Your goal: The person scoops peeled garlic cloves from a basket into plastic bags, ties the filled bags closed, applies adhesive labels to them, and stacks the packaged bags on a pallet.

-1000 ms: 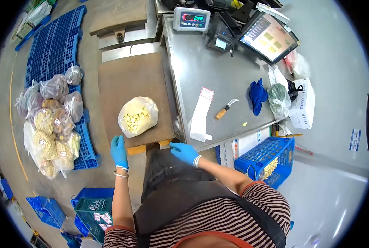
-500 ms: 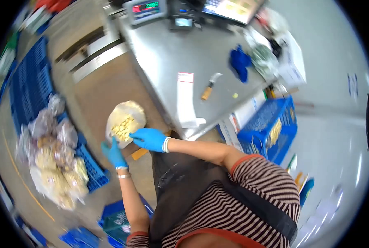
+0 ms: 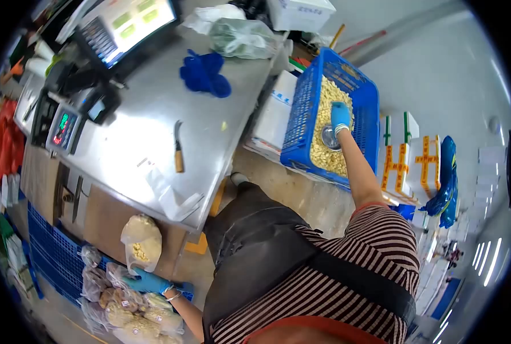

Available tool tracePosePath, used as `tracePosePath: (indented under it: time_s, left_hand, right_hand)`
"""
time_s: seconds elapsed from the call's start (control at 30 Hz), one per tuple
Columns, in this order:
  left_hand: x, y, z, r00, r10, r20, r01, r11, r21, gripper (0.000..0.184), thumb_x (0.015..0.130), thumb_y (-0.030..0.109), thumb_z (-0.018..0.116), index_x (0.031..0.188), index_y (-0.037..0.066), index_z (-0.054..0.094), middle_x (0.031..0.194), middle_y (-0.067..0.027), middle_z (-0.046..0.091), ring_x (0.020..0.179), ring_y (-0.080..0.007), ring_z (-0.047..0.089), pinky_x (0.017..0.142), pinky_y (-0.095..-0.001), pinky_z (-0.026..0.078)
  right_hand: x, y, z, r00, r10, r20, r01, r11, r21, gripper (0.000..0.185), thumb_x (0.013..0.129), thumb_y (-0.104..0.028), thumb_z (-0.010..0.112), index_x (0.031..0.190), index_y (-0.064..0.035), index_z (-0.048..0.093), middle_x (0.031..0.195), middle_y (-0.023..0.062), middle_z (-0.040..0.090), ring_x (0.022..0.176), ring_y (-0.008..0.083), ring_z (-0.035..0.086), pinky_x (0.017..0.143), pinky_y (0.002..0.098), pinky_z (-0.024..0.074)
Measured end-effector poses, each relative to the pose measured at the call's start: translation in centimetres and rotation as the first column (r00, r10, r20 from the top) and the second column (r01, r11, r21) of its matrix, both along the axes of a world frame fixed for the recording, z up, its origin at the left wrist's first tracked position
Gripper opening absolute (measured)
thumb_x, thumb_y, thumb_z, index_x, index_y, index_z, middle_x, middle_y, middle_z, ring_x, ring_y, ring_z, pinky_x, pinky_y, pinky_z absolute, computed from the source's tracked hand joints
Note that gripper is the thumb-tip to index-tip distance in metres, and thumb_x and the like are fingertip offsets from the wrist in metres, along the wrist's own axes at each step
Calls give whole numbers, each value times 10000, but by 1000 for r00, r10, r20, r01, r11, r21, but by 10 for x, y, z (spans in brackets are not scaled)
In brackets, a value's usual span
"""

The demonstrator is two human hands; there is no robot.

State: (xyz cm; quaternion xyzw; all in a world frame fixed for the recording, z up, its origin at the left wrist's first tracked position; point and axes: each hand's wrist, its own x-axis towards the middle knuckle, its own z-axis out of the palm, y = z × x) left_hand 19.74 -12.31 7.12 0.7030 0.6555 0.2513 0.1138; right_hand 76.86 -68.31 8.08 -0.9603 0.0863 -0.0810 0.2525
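My left hand (image 3: 148, 281), in a blue glove, is at the lower edge of a clear plastic bag (image 3: 148, 228) and pinches its rim. Pale peeled cloves, like garlic (image 3: 139, 251), show through the bag's mouth. My right hand (image 3: 340, 116), also gloved in blue, reaches down into a blue plastic crate (image 3: 369, 94) heaped with the same pale cloves (image 3: 330, 94). Beside its wrist a round metal bowl (image 3: 329, 137) rests on the cloves. The right fingers point down into the heap, and their tips are not clear.
On the steel table (image 3: 135, 129) are a curved knife (image 3: 179, 150), a blue cloth (image 3: 205, 73), white plastic bags (image 3: 172, 195) and a scale (image 3: 65, 129). Filled bags (image 3: 132, 315) lie at lower left. Taped white boxes (image 3: 424, 163) stand right of the crate.
My right hand has left the bag and moved right into the crate of cloves. The left hand stays at the bag. The view has swung to the right.
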Motion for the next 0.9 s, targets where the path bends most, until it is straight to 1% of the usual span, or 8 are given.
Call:
tracePosePath:
  time_s: [0.13,0.2,0.37,0.5,0.53,0.77,0.8,0.9]
  left_hand:
    - [87,-40,16,979,-202,3,202,979,33,639,940,272,607,1413,-79,359,1446,-257,402,1302,-356,444,1086,-409,376]
    - [123,-64,23,964,-259,62,257,966,37,623,948,245,599,1420,-77,351,1449,-251,402,1307,-351,439,1094,-408,364]
    - [168,-103,29,928,-368,59,370,929,-16,589,959,222,585,1415,-78,364,1453,-236,406,1307,-339,438,1100,-412,350]
    - [198,-140,51,906,-383,179,400,914,-71,530,961,196,588,1391,-61,414,1434,-195,451,1302,-287,437,1101,-369,323]
    - [199,-144,53,913,-390,118,398,915,-61,526,953,184,591,1395,-45,420,1431,-181,458,1297,-284,440,1099,-368,318]
    - [174,-145,53,938,-291,189,306,951,-52,478,902,87,601,1352,-19,480,1348,-164,525,1239,-281,488,1073,-374,350]
    - [157,-138,43,937,-296,187,307,951,-33,480,903,105,604,1351,-17,483,1346,-167,528,1238,-297,494,1071,-377,356]
    - [107,-120,17,955,-190,229,207,977,-53,509,898,136,617,1363,-14,474,1359,-178,510,1247,-310,479,1077,-388,345]
  right_hand:
    - [-26,-36,-86,734,318,-600,-187,944,272,715,733,-237,809,1366,-90,509,1357,213,521,1159,286,573,967,412,467]
    - [-28,-66,-219,716,581,-387,-549,811,203,906,656,-328,855,1426,-144,413,1438,224,424,1419,345,247,1128,428,294]
    - [-31,-28,-194,870,139,-473,-88,988,130,766,661,-336,824,1325,-119,510,1443,236,406,1292,369,452,1025,418,416]
    - [-48,-47,-206,827,184,-532,29,930,366,613,781,-257,760,1282,21,540,1042,202,681,952,310,665,826,399,524]
    - [-49,-68,-239,768,195,-610,454,507,733,507,820,-244,726,1232,12,576,1005,145,672,876,218,653,752,362,537]
    - [-20,-111,-90,766,264,-587,468,396,790,239,904,-172,635,1141,-140,633,745,-31,552,521,84,504,413,215,372]
    - [-19,-98,-55,884,300,-358,188,473,861,273,929,-153,596,1198,-112,619,748,-26,556,513,57,483,412,191,363]
    - [-20,-52,44,891,381,-246,54,450,891,295,961,-168,554,1237,-72,596,838,-11,567,536,40,462,413,172,354]
